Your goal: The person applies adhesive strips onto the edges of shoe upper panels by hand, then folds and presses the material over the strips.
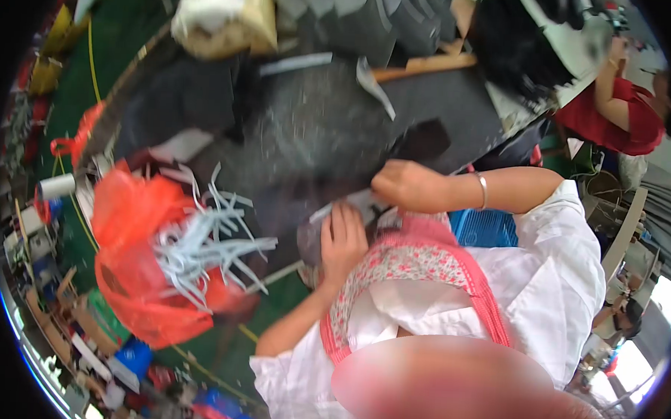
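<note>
My left hand (341,243) lies with its fingers stretched out over a dark grey piece (310,237) at the near edge of the table. Close by, on the right, my right hand (407,186) is closed with the fingers curled in. Whatever it grips is hidden. A pale strip (358,201) runs between the two hands, partly covered by them. Left of my hands, many thin pale blue strips (199,252) spill from a red plastic bag (134,275).
The dark tabletop (302,126) carries black pieces (425,138), a pale strip (297,63), a wooden stick (439,63), a wrapped yellowish block (228,17) and grey sheets (344,23). A blue basket (486,229) is beside my right arm. A person in red (624,117) is at the right.
</note>
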Action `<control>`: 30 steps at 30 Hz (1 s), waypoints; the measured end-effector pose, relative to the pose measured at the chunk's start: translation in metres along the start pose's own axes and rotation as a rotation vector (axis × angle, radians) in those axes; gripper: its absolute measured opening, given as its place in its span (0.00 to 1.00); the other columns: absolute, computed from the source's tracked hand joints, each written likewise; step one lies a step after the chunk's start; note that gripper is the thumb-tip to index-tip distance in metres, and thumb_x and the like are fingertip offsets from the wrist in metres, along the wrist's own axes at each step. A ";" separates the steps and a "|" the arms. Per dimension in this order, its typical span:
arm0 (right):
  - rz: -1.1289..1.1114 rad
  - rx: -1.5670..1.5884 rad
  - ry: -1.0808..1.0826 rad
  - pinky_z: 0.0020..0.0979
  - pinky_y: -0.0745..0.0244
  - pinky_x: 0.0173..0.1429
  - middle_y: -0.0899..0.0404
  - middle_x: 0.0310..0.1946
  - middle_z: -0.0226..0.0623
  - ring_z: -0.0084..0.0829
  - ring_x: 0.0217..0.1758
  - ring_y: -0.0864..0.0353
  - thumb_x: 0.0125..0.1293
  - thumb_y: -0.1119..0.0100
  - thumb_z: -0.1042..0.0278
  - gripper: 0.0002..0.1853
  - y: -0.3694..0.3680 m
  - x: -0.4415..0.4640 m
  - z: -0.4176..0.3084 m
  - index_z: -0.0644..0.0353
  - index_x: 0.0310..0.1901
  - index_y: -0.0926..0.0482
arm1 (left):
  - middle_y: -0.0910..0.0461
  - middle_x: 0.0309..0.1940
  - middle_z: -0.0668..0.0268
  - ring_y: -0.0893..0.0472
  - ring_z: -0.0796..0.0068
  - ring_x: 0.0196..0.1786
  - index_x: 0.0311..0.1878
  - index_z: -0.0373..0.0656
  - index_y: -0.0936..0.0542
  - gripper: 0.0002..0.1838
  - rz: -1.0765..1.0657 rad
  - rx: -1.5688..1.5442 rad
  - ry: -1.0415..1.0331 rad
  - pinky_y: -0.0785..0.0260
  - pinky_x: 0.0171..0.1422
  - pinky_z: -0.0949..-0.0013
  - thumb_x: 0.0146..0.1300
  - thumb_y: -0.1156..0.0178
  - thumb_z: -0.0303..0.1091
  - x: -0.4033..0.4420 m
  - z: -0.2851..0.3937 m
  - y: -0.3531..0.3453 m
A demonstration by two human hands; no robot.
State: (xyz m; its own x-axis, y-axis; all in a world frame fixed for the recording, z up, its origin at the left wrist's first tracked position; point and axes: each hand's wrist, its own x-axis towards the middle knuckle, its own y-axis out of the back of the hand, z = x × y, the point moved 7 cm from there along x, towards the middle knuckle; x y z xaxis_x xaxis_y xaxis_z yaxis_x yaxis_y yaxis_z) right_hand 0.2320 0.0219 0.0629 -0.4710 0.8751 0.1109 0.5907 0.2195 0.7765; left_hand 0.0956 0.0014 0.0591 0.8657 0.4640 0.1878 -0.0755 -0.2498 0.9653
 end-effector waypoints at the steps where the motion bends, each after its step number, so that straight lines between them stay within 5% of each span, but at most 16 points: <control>1: -0.013 -0.021 -0.026 0.41 0.24 0.40 0.26 0.27 0.43 0.45 0.34 0.23 0.60 0.39 0.68 0.10 0.001 0.000 -0.005 0.65 0.33 0.28 | 0.21 0.53 0.56 0.23 0.60 0.58 0.49 0.37 0.20 0.15 -0.056 -0.046 0.022 0.30 0.58 0.62 0.62 0.46 0.32 0.001 -0.001 -0.001; 2: -0.065 -0.015 -0.088 0.40 0.22 0.48 0.20 0.38 0.49 0.47 0.43 0.20 0.60 0.40 0.71 0.09 -0.009 -0.006 -0.003 0.66 0.32 0.29 | 0.22 0.55 0.57 0.24 0.60 0.59 0.51 0.37 0.20 0.16 -0.090 -0.082 0.040 0.31 0.59 0.62 0.61 0.46 0.32 -0.001 -0.003 -0.003; 7: -0.108 -0.174 0.069 0.38 0.25 0.61 0.24 0.57 0.58 0.50 0.61 0.25 0.55 0.42 0.71 0.09 -0.010 -0.013 -0.025 0.69 0.31 0.27 | 0.23 0.54 0.57 0.24 0.59 0.59 0.55 0.37 0.22 0.25 -0.095 -0.250 0.065 0.32 0.62 0.61 0.58 0.39 0.44 -0.011 -0.009 -0.012; 10: -0.119 -0.034 0.103 0.39 0.24 0.61 0.24 0.58 0.57 0.49 0.60 0.25 0.54 0.42 0.71 0.09 -0.011 -0.007 -0.022 0.70 0.30 0.26 | 0.24 0.55 0.55 0.26 0.60 0.61 0.58 0.34 0.24 0.29 -0.169 -0.395 0.060 0.35 0.65 0.60 0.63 0.42 0.50 -0.014 -0.016 -0.016; 17: 0.077 0.343 0.009 0.41 0.22 0.58 0.23 0.52 0.55 0.52 0.57 0.23 0.57 0.41 0.81 0.14 -0.006 -0.007 0.001 0.73 0.45 0.28 | 0.23 0.56 0.55 0.26 0.59 0.61 0.57 0.33 0.24 0.32 -0.110 -0.433 0.010 0.33 0.64 0.61 0.59 0.37 0.50 -0.015 -0.022 -0.014; 22: -0.027 0.212 0.090 0.42 0.22 0.58 0.24 0.56 0.55 0.50 0.59 0.24 0.52 0.39 0.78 0.11 -0.009 -0.005 -0.006 0.71 0.38 0.27 | 0.24 0.58 0.53 0.27 0.58 0.64 0.57 0.32 0.24 0.32 -0.108 -0.445 0.001 0.35 0.66 0.60 0.61 0.39 0.51 -0.019 -0.022 -0.021; 25: -0.103 0.112 0.154 0.42 0.24 0.59 0.24 0.59 0.53 0.48 0.61 0.25 0.51 0.39 0.74 0.09 -0.012 -0.003 -0.012 0.68 0.31 0.26 | 0.22 0.54 0.54 0.25 0.57 0.60 0.52 0.33 0.21 0.26 -0.136 -0.617 0.023 0.33 0.63 0.58 0.58 0.33 0.45 -0.015 -0.032 -0.016; 28: -0.138 0.050 0.194 0.42 0.26 0.59 0.25 0.61 0.51 0.45 0.62 0.26 0.53 0.40 0.70 0.08 -0.018 -0.001 -0.013 0.67 0.28 0.26 | 0.20 0.46 0.55 0.21 0.56 0.53 0.45 0.37 0.18 0.18 0.131 -0.748 0.176 0.29 0.58 0.59 0.52 0.29 0.32 -0.029 -0.064 0.004; 30: -0.143 0.034 0.211 0.43 0.27 0.57 0.26 0.62 0.51 0.45 0.62 0.26 0.53 0.40 0.68 0.10 -0.022 0.000 -0.014 0.66 0.28 0.26 | 0.19 0.43 0.55 0.20 0.53 0.49 0.41 0.36 0.18 0.16 0.103 -0.588 0.371 0.28 0.56 0.58 0.48 0.27 0.27 -0.035 -0.081 0.007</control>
State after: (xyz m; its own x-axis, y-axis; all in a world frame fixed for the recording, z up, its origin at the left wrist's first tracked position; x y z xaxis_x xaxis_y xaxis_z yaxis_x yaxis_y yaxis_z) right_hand 0.2103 0.0111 0.0546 -0.6756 0.7255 0.1311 0.5284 0.3525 0.7724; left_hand 0.0242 0.0524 0.0737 0.6215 0.7484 0.2318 -0.4934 0.1442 0.8577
